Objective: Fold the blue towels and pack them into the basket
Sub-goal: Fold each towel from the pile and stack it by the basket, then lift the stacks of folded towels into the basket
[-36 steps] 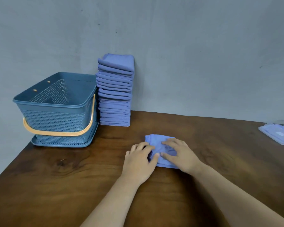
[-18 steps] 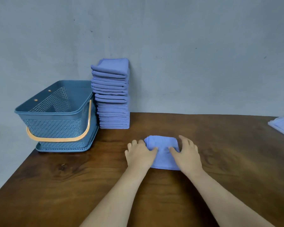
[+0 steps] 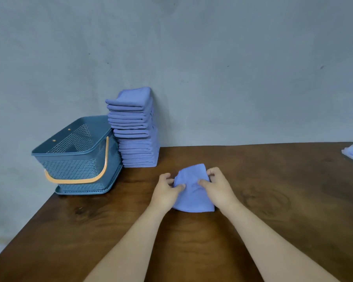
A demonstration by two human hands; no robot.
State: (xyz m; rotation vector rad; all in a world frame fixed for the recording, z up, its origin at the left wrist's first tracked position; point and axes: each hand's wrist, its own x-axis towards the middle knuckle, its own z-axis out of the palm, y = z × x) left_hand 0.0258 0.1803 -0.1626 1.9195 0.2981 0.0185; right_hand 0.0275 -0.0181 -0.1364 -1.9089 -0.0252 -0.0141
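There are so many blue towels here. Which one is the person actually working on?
The single folded towel lying alone on the table, which the left hand and right hand grip at its sides. Nobody is touching the tall stack beside the basket.

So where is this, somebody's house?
Can't be sure, probably a plain work corner for folding laundry: bare grey wall, wooden table, tall stack of folded towels beside a blue basket.

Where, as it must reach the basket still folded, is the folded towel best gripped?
By its left and right edges, from the near side: the folded towel is a flat stack of layers, so pinching through them all should keep the fold. The left hand and right hand pinch there.
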